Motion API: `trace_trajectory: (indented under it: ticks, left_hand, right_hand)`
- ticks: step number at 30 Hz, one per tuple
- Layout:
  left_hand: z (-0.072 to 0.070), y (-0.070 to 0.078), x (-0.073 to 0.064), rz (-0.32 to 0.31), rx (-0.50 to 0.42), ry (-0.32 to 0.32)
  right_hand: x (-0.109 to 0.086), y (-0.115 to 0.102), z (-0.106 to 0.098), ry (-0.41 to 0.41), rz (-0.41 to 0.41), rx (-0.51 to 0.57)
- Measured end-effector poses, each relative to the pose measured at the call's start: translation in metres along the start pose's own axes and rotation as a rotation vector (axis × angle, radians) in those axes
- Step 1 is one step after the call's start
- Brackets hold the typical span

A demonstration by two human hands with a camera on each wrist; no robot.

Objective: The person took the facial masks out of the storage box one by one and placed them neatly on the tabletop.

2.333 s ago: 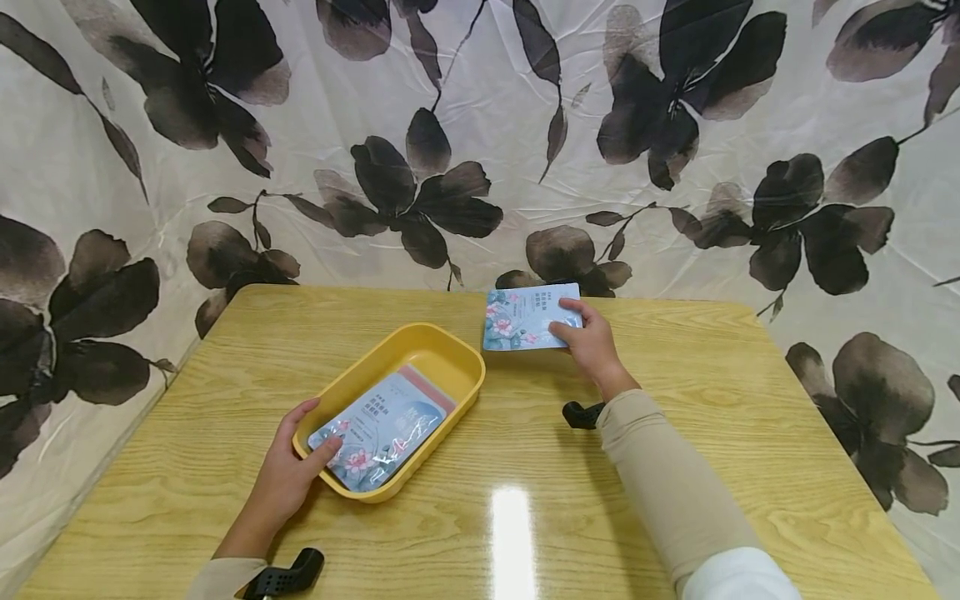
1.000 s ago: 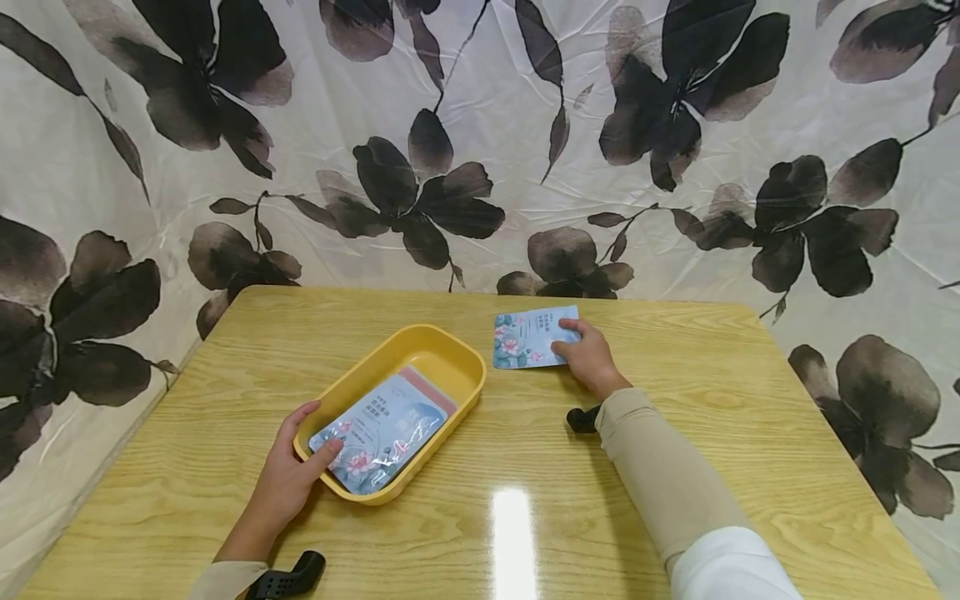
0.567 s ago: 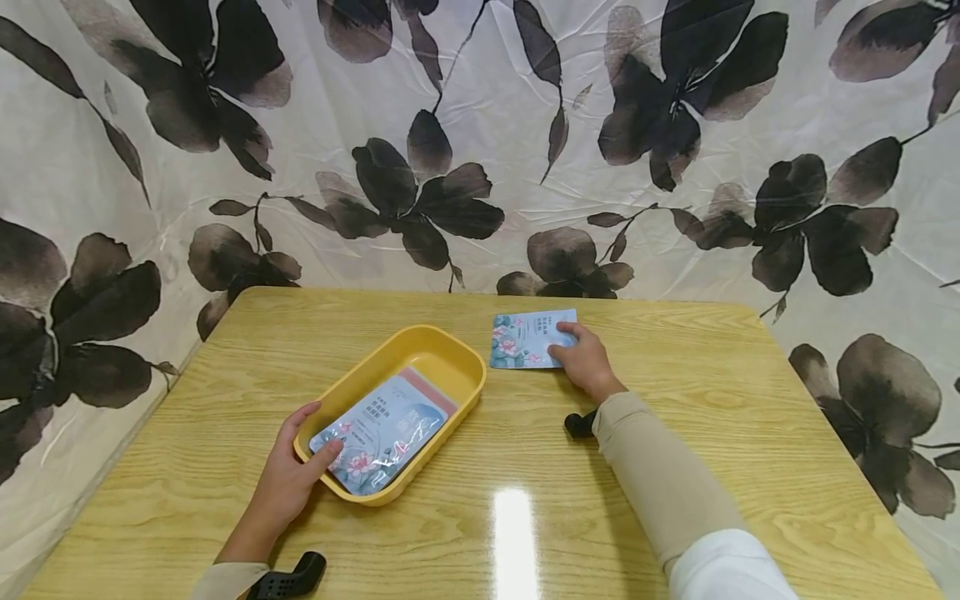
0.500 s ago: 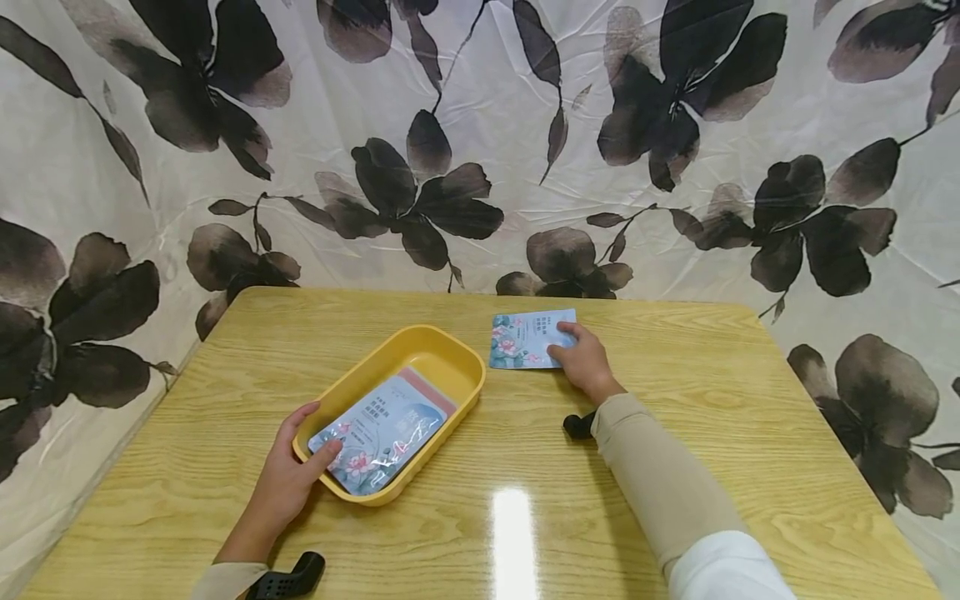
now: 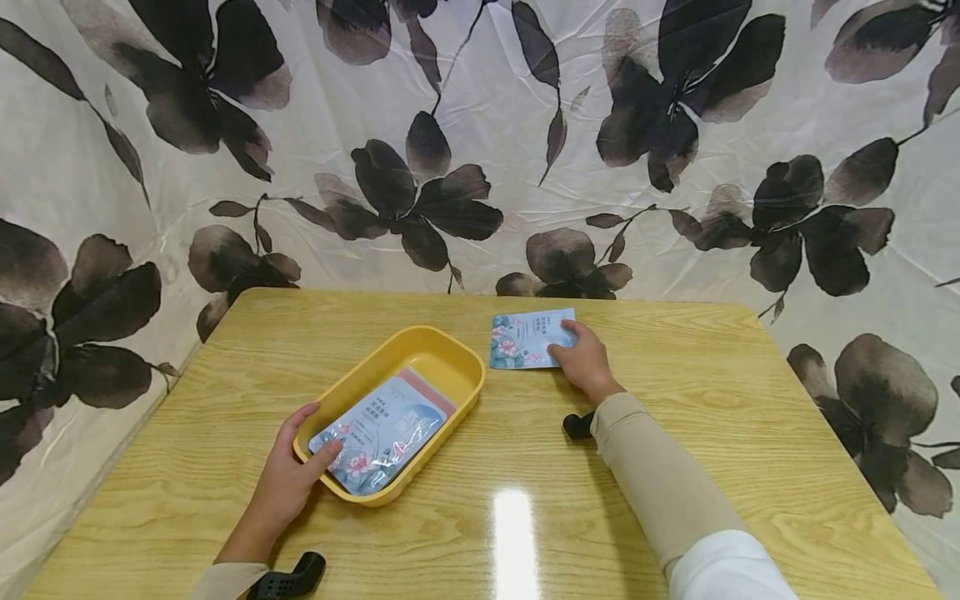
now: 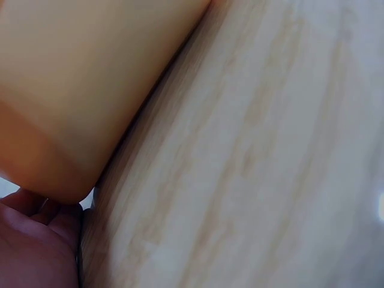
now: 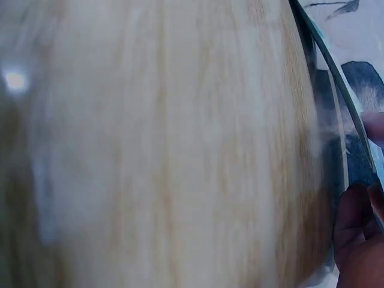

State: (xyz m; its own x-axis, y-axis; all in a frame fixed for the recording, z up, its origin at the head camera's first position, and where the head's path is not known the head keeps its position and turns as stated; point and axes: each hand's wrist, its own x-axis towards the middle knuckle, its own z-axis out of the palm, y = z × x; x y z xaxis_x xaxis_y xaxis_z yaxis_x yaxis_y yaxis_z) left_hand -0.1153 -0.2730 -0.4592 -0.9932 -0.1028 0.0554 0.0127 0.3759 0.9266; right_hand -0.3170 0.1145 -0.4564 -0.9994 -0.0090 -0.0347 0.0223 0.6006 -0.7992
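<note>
My left hand (image 5: pixel 287 467) grips the near left end of a yellow plastic bin (image 5: pixel 450 363), thumb over the rim and fingers outside. Inside the bin lies a flat blue packet (image 5: pixel 390 429) with pink flowers, a pinkish strip showing past its far end. My right hand (image 5: pixel 588 362) pinches the right end of a similar blue packet (image 5: pixel 517 337), thumb on top, beyond the bin's far right corner. The right wrist view shows this packet (image 7: pixel 345 90) nearly edge-on between thumb and fingers. In the left wrist view, the bin's outer wall (image 6: pixel 78 90) rises beside my fingers.
Everything stands on a wood-grain table (image 5: pixel 660 350). A white curtain (image 5: pixel 555 167) with dark flowers hangs behind its far edge. Black wrist devices (image 5: pixel 288 577) are on both wrists. A bright light reflection (image 5: pixel 513 533) shows on the near tabletop.
Over the earlier frames my right hand has brought its packet slightly nearer to me and lower; in the last half second it hardly moves. My left hand and the bin stay put.
</note>
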Motion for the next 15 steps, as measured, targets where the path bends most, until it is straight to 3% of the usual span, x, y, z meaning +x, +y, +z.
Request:
trace_trajectory:
  ticks: [15]
  left_hand:
    - [-0.0006, 0.0006, -0.0019, -0.013, 0.039, -0.003]
  right_hand:
    - [0.0015, -0.0039, -0.0032, -0.010, 0.055, -0.034]
